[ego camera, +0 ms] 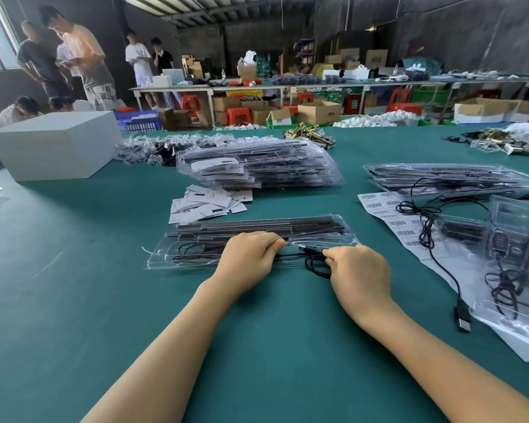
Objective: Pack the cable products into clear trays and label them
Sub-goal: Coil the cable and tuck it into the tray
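Note:
A long clear tray [177,239] lies on the green table in front of me, with black bars along its far side and a coiled black cable [313,264] at its near edge. My left hand [248,259] rests on the tray's middle with its fingers curled, pinching the cable near its plug. My right hand [359,270] grips the cable's loops at the tray's right end. A sheet of barcode labels [388,221] lies to the right.
Packed trays are stacked behind [257,166] and at the right [449,178]. White cards [208,203] lie loose beyond the tray. More trays and a loose cable with a USB plug [463,319] sit at the right. A white box [55,145] stands far left.

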The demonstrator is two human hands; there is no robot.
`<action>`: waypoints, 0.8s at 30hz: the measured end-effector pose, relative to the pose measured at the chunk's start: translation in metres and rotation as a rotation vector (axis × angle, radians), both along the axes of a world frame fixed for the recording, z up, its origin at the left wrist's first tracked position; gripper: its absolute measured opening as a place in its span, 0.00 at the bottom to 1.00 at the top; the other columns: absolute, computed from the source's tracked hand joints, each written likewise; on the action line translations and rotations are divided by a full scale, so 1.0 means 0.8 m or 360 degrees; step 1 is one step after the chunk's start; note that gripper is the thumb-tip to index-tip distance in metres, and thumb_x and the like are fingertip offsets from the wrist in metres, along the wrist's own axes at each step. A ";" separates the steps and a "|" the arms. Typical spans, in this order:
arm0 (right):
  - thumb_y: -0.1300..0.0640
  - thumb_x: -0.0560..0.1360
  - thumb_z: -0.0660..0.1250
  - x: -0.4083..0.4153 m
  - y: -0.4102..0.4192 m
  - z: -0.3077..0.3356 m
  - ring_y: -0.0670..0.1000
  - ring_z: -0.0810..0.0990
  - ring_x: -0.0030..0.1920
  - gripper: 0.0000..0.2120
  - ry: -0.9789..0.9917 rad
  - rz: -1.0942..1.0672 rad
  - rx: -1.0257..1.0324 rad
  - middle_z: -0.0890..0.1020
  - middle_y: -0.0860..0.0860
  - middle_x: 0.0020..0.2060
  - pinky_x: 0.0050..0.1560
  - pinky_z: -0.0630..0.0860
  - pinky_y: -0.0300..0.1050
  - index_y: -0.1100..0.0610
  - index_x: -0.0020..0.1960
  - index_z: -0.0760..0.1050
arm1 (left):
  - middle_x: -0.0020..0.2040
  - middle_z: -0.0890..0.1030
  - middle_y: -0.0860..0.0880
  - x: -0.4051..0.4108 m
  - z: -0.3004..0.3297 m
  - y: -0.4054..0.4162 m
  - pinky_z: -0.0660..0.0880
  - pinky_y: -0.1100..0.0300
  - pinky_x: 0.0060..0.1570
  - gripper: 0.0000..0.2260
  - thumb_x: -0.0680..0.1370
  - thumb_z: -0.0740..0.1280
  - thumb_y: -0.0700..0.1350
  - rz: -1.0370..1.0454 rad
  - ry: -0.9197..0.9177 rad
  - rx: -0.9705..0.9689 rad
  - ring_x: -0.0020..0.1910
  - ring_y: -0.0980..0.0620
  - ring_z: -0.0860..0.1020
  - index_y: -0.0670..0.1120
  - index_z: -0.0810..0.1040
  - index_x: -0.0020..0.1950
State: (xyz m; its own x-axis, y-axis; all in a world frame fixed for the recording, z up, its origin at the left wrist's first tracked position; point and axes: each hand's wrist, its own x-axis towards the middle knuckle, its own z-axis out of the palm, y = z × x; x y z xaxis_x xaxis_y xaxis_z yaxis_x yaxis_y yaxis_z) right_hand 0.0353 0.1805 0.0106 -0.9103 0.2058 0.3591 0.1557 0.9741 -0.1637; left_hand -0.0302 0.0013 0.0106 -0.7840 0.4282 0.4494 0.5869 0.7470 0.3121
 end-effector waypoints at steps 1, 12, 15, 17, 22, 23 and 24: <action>0.62 0.72 0.65 0.000 0.000 -0.001 0.51 0.68 0.37 0.05 0.0018 -0.0036 0.0023 0.79 0.49 0.33 0.31 0.61 0.44 0.54 0.43 0.78 | 0.41 0.81 0.49 0.000 0.000 0.000 0.66 0.55 0.40 0.13 0.82 0.58 0.50 -0.0001 0.0002 0.0001 0.44 0.46 0.77 0.45 0.79 0.48; 0.73 0.45 0.73 0.008 -0.001 0.008 0.53 0.68 0.23 0.18 0.0285 0.0277 0.0360 0.71 0.48 0.18 0.29 0.48 0.34 0.55 0.23 0.70 | 0.41 0.81 0.52 0.001 -0.003 0.004 0.66 0.55 0.39 0.12 0.82 0.59 0.48 0.0042 0.0000 0.0074 0.45 0.47 0.77 0.45 0.80 0.49; 0.72 0.44 0.72 0.006 0.006 0.005 0.53 0.69 0.22 0.17 0.0301 0.0410 0.0481 0.72 0.48 0.20 0.26 0.54 0.36 0.55 0.24 0.72 | 0.39 0.80 0.53 0.002 -0.001 0.004 0.62 0.56 0.37 0.11 0.82 0.60 0.48 0.0086 -0.0010 0.0134 0.44 0.48 0.76 0.46 0.80 0.49; 0.72 0.44 0.71 0.003 0.010 0.008 0.52 0.69 0.21 0.17 0.0291 0.0478 0.0601 0.71 0.48 0.20 0.26 0.54 0.36 0.54 0.25 0.72 | 0.39 0.81 0.52 0.001 -0.001 0.003 0.64 0.56 0.38 0.11 0.82 0.60 0.48 0.0094 -0.0026 0.0139 0.43 0.48 0.76 0.46 0.81 0.49; 0.73 0.49 0.59 -0.007 0.011 0.012 0.50 0.67 0.20 0.15 0.0539 0.0624 0.0801 0.68 0.49 0.18 0.24 0.56 0.36 0.54 0.25 0.69 | 0.37 0.78 0.54 0.001 -0.001 0.003 0.63 0.57 0.37 0.11 0.81 0.60 0.48 0.0062 -0.0026 0.0142 0.43 0.49 0.76 0.46 0.80 0.48; 0.73 0.48 0.60 -0.007 0.010 0.010 0.50 0.67 0.20 0.15 0.0557 0.0631 0.0811 0.68 0.49 0.18 0.23 0.57 0.36 0.54 0.25 0.68 | 0.38 0.80 0.53 0.000 0.000 0.003 0.64 0.57 0.38 0.11 0.81 0.60 0.48 0.0058 -0.0025 0.0136 0.44 0.49 0.77 0.46 0.81 0.49; 0.73 0.47 0.62 -0.008 0.008 0.009 0.50 0.68 0.20 0.15 0.0553 0.0645 0.0779 0.68 0.49 0.18 0.22 0.58 0.35 0.55 0.24 0.68 | 0.40 0.81 0.52 0.000 -0.001 0.003 0.66 0.56 0.40 0.11 0.81 0.60 0.48 0.0054 -0.0022 0.0128 0.45 0.50 0.77 0.47 0.81 0.50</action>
